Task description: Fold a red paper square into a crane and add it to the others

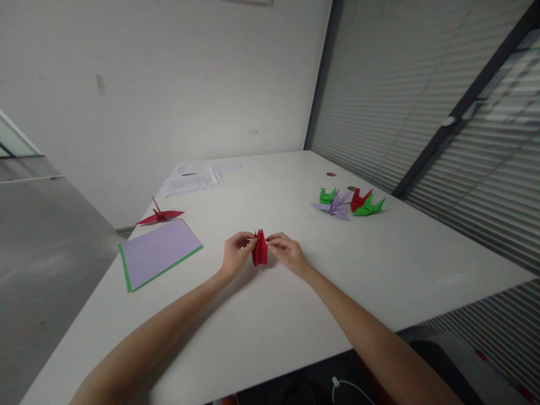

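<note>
Between my two hands, just above the white table [270,304], a partly folded piece of red origami paper [260,250] stands upright with narrow points at its top. My left hand [237,251] pinches its left side between thumb and fingers. At the opposite edge is my right hand [289,252], its thumb and fingertips closed together on the paper's upper right side. Fingers cover part of both edges.
A finished red paper crane [160,215] lies at the left, behind a stack of purple and green paper sheets [162,250]. Printed sheets [192,181] lie further back. Several folded cranes, among them a purple crane [335,206] and a green crane [369,207], sit at the right.
</note>
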Tool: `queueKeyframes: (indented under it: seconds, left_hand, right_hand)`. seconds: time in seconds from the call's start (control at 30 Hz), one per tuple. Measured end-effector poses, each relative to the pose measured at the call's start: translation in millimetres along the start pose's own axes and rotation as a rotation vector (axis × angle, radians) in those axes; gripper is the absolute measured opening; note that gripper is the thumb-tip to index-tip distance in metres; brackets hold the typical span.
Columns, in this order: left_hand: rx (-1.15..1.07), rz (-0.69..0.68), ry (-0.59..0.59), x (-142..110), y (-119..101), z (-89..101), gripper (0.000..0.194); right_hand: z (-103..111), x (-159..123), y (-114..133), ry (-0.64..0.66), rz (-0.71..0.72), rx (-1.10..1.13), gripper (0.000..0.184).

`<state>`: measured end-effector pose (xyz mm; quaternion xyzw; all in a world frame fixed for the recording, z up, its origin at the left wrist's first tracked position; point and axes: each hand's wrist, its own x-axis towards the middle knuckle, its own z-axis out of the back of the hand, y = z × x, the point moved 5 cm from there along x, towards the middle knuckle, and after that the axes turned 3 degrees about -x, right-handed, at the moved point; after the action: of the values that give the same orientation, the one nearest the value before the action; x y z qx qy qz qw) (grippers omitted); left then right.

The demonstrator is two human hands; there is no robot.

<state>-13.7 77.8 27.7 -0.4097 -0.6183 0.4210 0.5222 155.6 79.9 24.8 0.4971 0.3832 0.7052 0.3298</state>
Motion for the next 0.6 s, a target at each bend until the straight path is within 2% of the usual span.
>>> queueKeyframes:
  seconds: [0.23,0.43,0.6]
  left_hand:
    - [0.029,0.022,0.067,-2.1,-1.2,-3.9,0.02]
    - [0.014,0.038,0.088,-3.0,-4.3,-6.0,0.018]
    - [-0.144,0.117,0.122,-6.0,-6.1,-11.3,0.039]
  right_hand:
    - [-1.5,-0.1,-1.6,0.013,-0.008,0.028,0.015]
    - [-2.7,-0.1,-1.5,0.011,-0.022,0.067,0.02]
    - [-2.8,-0.1,0.2,0.009,-0.032,0.076,0.021]
